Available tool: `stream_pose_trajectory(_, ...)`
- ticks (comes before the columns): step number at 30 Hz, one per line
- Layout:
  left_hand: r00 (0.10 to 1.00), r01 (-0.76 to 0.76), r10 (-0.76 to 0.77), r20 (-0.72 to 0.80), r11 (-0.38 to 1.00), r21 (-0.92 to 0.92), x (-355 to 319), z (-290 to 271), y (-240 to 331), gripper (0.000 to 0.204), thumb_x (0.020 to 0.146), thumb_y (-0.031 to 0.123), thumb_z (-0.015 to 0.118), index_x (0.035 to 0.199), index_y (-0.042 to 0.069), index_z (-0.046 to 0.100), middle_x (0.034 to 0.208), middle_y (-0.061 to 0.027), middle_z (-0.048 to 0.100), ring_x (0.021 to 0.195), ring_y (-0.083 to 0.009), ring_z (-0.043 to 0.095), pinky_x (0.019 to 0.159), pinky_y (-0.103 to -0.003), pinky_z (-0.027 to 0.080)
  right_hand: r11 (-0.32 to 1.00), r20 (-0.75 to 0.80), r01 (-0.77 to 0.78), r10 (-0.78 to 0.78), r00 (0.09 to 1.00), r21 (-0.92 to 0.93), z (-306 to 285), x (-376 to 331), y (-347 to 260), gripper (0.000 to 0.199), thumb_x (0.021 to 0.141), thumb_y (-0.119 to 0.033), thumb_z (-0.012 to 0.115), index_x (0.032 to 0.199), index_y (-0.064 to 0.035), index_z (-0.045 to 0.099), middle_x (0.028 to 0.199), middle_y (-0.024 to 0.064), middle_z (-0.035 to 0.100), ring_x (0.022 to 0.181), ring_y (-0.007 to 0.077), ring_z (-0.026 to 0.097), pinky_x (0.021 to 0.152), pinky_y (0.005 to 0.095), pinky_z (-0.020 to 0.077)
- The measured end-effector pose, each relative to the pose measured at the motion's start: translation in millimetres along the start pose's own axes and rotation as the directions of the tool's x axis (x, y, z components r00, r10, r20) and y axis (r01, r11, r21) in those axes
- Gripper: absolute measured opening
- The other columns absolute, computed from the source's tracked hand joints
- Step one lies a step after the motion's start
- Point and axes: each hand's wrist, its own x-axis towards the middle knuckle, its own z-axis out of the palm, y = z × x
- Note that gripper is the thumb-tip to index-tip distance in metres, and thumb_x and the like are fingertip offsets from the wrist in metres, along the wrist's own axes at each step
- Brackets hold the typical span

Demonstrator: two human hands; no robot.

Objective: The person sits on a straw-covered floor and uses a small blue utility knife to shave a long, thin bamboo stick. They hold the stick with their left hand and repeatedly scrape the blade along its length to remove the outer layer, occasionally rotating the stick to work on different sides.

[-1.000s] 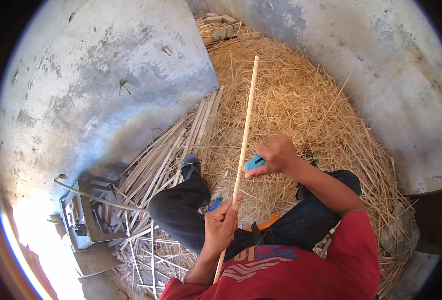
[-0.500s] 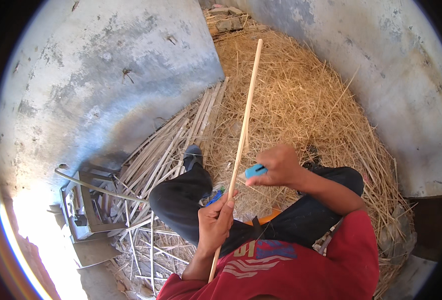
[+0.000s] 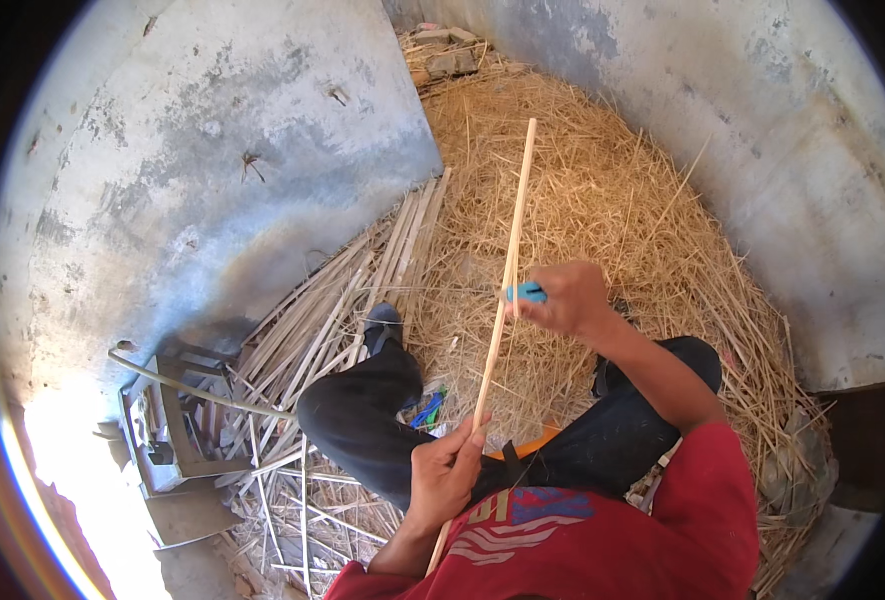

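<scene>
Gripping the stick (image 3: 503, 290) near its lower end, the left hand (image 3: 445, 470) curls closed; the right hand (image 3: 566, 300), arm outstretched, presses a blue-handled tool (image 3: 527, 293) against the stick's middle, above the straw (image 3: 603, 200).

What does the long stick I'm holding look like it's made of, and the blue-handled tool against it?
The long stick looks like pale bare wood or split cane: matt, straight, same tan as the strips piled beside. The tool in the right hand shows a glossy blue handle, probably plastic; its working end is hidden. The left hand grips the stick lower down.
</scene>
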Motion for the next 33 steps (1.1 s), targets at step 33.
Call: stream_pose_trajectory(33,0.994,-0.075,0.095,0.058,0.955,-0.286,17.6,0.6,-15.4,0.04,0.099,0.008,0.047,0.138,0.001,0.044,0.057,0.0043,0.044,0.044,-0.0021,0.036,0.044,-0.02,0.034,0.994,0.08,0.008,-0.017,0.997,0.109,-21.7,1.3,-17.2,0.066,0.072,-0.074,0.058,0.051,-0.0127,0.05,0.044,0.0032,0.046,0.038,0.0215,0.05,0.038,0.035,0.0376)
